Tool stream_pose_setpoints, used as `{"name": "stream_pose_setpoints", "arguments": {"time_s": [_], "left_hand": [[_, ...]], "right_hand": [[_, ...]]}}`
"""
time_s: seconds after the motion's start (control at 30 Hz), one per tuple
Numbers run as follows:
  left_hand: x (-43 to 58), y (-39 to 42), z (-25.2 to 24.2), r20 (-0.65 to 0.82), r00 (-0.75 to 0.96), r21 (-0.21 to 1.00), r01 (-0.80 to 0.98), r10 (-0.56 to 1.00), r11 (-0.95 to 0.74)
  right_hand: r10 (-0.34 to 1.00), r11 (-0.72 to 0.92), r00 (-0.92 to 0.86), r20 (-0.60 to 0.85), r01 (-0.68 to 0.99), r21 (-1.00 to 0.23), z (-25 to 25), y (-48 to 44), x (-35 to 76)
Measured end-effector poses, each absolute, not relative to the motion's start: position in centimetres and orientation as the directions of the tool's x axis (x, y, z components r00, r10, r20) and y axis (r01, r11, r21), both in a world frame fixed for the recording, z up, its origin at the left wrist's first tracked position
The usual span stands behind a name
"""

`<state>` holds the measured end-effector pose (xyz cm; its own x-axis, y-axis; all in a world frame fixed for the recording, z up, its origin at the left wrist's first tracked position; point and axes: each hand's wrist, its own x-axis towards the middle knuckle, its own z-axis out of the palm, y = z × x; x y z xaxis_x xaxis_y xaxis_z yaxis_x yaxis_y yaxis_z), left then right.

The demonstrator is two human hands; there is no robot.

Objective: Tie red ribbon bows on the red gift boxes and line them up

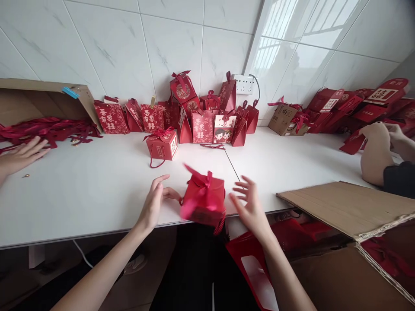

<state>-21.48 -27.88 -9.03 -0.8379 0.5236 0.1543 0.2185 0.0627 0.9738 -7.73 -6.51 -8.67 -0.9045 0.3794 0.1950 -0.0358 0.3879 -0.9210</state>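
A small red gift box point(203, 199) with a ribbon bow on top is at the near edge of the white table point(97, 185), blurred by motion. My left hand point(154, 202) is just left of it, fingers spread, thumb close to the box's side. My right hand point(249, 204) is just right of it, fingers spread and apart from the box. Neither hand grips the box. A finished red box point(162, 146) with a bow stands farther back in the middle.
Several red gift boxes and bags point(207, 114) line the tiled wall. A cardboard box with red ribbons point(48, 127) lies at left, another carton point(350, 216) at near right. Other people's hands show at far left point(21, 154) and far right point(378, 149). Flat red packs point(366, 106) pile at back right.
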Motion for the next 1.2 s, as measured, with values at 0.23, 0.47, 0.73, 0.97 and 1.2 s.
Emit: {"name": "stream_pose_setpoints", "arguments": {"time_s": [0.23,0.47,0.73,0.97,1.2], "left_hand": [[-21.9,-29.4,-7.8,0.198,-0.937,0.964,0.239,0.289,0.115],[-19.8,-26.4,-6.6,0.199,-0.833,0.932,0.324,0.517,0.163],[-20.1,-25.0,-4.9,0.259,-0.845,0.886,0.401,0.468,0.234],[-20.3,-23.8,-2.4,0.411,-0.697,0.664,0.671,0.587,0.331],[-22.5,-26.1,-4.8,0.238,-0.64,0.876,0.467,0.73,0.123]], "right_hand": [[0.647,0.37,-0.706,0.289,-0.041,-0.928,-9.3,-4.7,-7.5],[0.262,0.315,-0.934,0.242,-0.155,-0.937,-9.1,-6.4,-8.2],[0.305,0.446,-0.911,0.277,-0.12,-0.887,-7.3,-8.3,-5.5],[0.507,0.382,-0.774,0.38,-0.193,-0.904,-8.1,-5.3,-9.4],[0.303,0.454,-0.911,0.28,-0.121,-0.883,-7.3,-6.5,-8.2]]}}
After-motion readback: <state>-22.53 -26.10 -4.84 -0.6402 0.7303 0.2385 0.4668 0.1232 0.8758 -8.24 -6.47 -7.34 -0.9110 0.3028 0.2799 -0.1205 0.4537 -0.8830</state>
